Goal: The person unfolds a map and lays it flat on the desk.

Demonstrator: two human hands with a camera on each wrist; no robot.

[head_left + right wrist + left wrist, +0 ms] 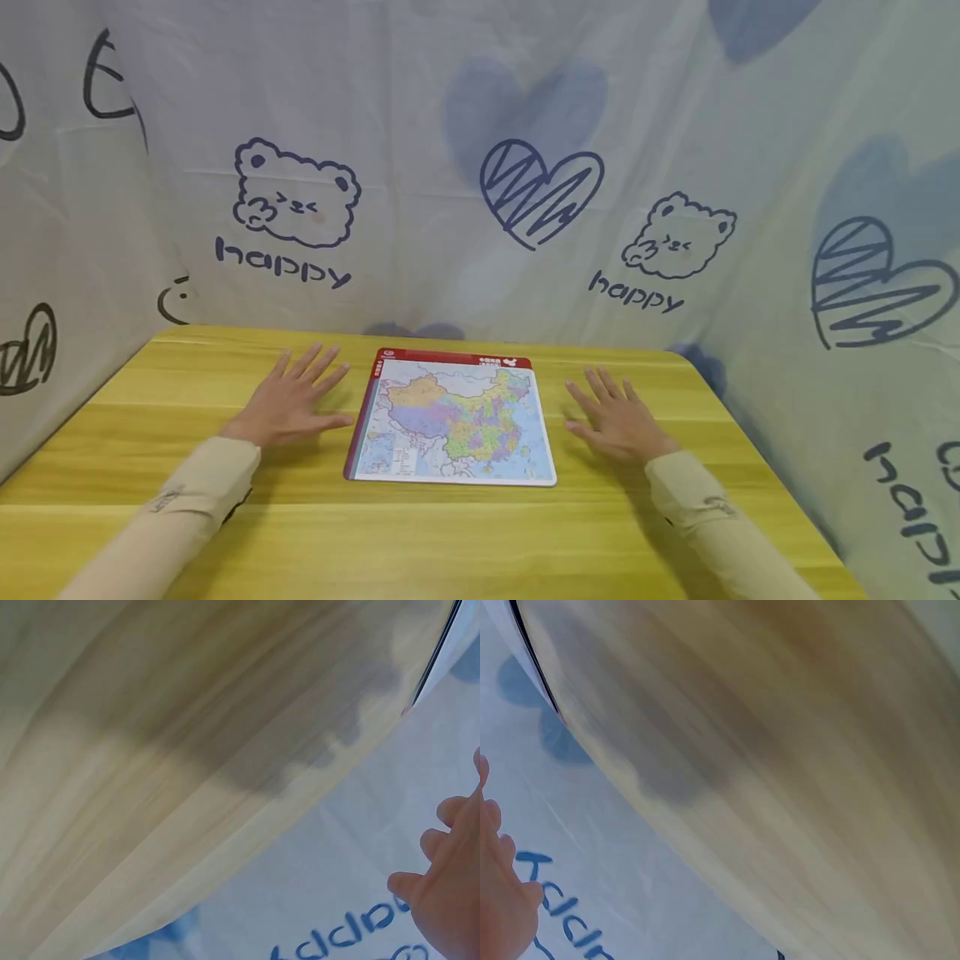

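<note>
A flat map board with a red top border and a coloured map of China lies on the wooden table. Left of it, my left hand is spread palm down, its thumb pointing at the board's left edge. My right hand is spread in the same way on the board's right side, a little apart from it. Both hands hold nothing. In the left wrist view the left hand shows at the lower left; in the right wrist view the right hand shows at the lower right.
The yellow wood-grain table has rounded far corners. Behind and beside it hangs a pale cloth printed with hearts, bear faces and the word "happy". The hands' shadows fall on the tabletop.
</note>
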